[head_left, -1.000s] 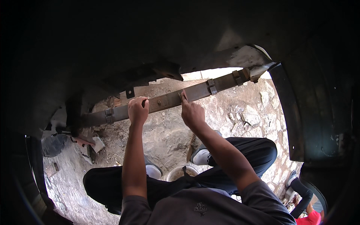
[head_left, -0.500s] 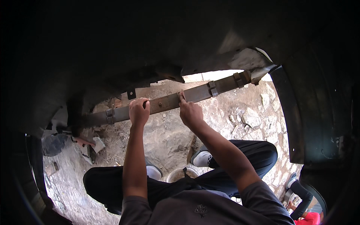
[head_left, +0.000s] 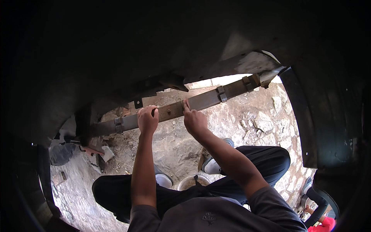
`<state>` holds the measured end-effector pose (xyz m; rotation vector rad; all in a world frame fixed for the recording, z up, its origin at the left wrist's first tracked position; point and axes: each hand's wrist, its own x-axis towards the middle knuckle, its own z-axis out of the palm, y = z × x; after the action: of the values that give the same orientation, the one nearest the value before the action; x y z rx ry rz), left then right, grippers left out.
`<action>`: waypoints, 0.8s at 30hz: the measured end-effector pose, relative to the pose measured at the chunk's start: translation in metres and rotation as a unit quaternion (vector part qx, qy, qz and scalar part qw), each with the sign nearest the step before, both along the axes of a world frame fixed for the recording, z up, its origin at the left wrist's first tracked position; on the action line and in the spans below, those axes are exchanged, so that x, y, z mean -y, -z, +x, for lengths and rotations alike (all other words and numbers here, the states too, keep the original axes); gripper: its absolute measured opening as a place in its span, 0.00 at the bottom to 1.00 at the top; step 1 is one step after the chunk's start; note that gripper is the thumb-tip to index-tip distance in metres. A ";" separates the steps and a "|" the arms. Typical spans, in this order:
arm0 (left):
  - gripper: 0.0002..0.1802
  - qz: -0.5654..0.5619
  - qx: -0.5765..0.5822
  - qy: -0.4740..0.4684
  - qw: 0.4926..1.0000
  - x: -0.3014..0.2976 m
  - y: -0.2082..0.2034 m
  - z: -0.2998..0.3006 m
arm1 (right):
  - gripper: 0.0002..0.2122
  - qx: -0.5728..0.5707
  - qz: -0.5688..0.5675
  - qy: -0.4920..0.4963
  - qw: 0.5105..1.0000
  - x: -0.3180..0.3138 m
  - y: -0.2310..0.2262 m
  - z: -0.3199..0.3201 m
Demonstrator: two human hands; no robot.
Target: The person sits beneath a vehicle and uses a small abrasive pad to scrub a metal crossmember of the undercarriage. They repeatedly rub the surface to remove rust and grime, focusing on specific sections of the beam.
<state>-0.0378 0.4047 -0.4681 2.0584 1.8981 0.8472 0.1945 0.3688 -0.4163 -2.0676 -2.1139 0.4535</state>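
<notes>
visibly, left grip (head_left: 148, 120) clasps a grey-brown, banded metal bar (head_left: 205, 99); right grip (head_left: 195, 123) touches it, closure unclear

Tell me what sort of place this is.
Probably a rough vehicle repair spot, though that isn't certain: dark panels arch around the view like a vehicle's body, a clipped metal bar spans the opening, and bare ground strewn with broken stones shows below.

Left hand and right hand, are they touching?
Apart. The head view shows a bare stretch of leaf spring between the left hand and right hand.
</notes>
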 end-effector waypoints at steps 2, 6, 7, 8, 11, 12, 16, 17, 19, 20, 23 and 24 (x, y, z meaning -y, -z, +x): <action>0.11 -0.001 -0.007 -0.005 1.000 0.002 -0.002 -0.001 | 0.34 -0.008 -0.017 -0.028 0.999 0.020 -0.008 0.001; 0.13 -0.010 -0.022 -0.004 1.000 0.004 -0.004 0.001 | 0.29 -0.076 -0.090 -0.041 0.992 0.082 -0.003 0.011; 0.13 -0.014 -0.027 -0.003 1.000 0.005 -0.004 0.001 | 0.28 -0.098 -0.116 -0.039 0.988 0.099 -0.002 0.013; 0.14 -0.015 -0.030 0.005 0.999 0.006 -0.004 0.002 | 0.28 -0.128 -0.109 -0.035 0.985 0.119 0.012 0.017; 0.15 -0.012 -0.034 0.025 0.999 0.006 -0.006 0.002 | 0.27 -0.246 -0.055 -0.041 0.967 0.150 0.059 0.016; 0.15 -0.006 -0.027 0.032 0.999 0.007 -0.008 0.004 | 0.26 -0.296 -0.014 -0.052 0.954 0.154 0.066 0.011; 0.15 0.009 0.121 0.059 0.991 0.011 0.002 -0.015 | 0.21 -0.439 -0.104 -0.006 0.892 0.140 0.029 -0.007; 0.15 0.019 0.166 0.046 0.985 0.016 -0.001 -0.009 | 0.20 -0.468 -0.173 0.031 0.866 0.137 0.019 -0.006; 0.15 0.038 0.258 0.023 0.965 0.034 -0.011 0.016 | 0.17 -0.537 -0.101 0.085 0.833 0.135 0.035 -0.003; 0.15 0.032 0.260 0.028 0.965 0.049 -0.012 0.022 | 0.17 -0.567 -0.067 0.108 0.814 0.132 0.037 -0.005; 0.20 -0.128 0.436 0.027 0.890 0.100 -0.027 0.061 | 0.17 -0.635 -0.043 0.160 0.755 0.123 0.037 -0.003; 0.22 -0.149 0.495 0.005 0.856 0.116 -0.022 0.071 | 0.17 -0.651 -0.048 0.164 0.740 0.119 0.038 -0.004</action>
<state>0.0336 0.2888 -0.4458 1.0655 1.2913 1.1905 0.1905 0.2494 -0.4540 -1.2801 -0.8505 1.4040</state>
